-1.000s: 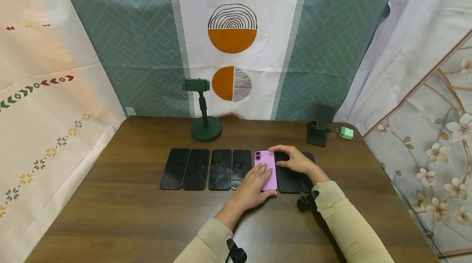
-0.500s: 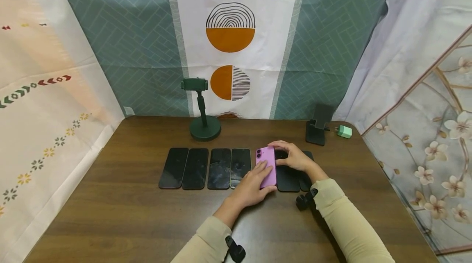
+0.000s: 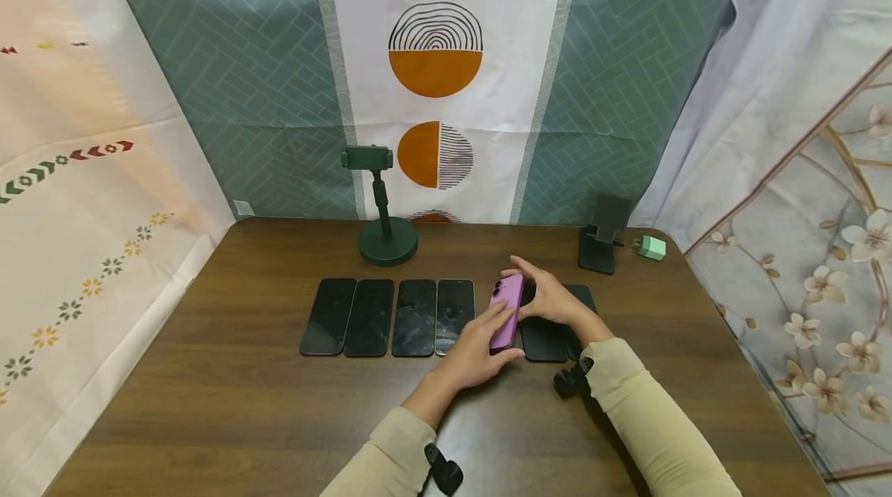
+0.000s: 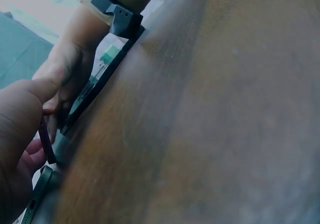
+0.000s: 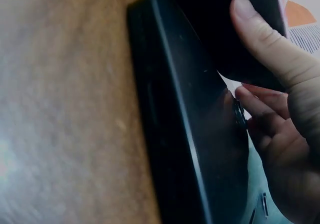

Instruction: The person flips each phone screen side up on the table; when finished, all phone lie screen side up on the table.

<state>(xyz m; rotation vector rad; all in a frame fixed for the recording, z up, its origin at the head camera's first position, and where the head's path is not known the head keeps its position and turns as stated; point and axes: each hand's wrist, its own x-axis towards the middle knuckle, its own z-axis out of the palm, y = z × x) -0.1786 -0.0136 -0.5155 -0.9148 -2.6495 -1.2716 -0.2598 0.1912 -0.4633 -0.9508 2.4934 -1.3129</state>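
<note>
There were 7 phones on or over the brown table (image 3: 244, 419): 1 pink phone (image 3: 512, 292) in the hands, 4 dark phones (image 3: 369, 319) in a row to its left, and 2 black phones (image 3: 543, 342) to its right, partly covered by the right hand (image 3: 557, 299). Toward the back edge stood 1 green stand (image 3: 388, 245) with a round base, 1 black folding stand (image 3: 597, 251) and 1 mint charger (image 3: 652, 248) just beside the latter. 2 beige sleeves (image 3: 651, 412) reached in, each with 1 black wrist camera (image 3: 444, 472) near the cuff.

The pink phone was tilted between the hands, its pink back toward the left and its dark face toward the right wrist camera. The left hand (image 3: 475, 350) gripped its lower part, fingers spread over the back and thumb by the bottom end. The right hand pinched the upper part, its thumb (image 5: 260, 34) pressed on the dark face and its index finger at the top end; the remaining fingers' contact could not be told. In the right wrist view the dark face stood close over the nearer black phone; whether they touched was unclear.
</note>
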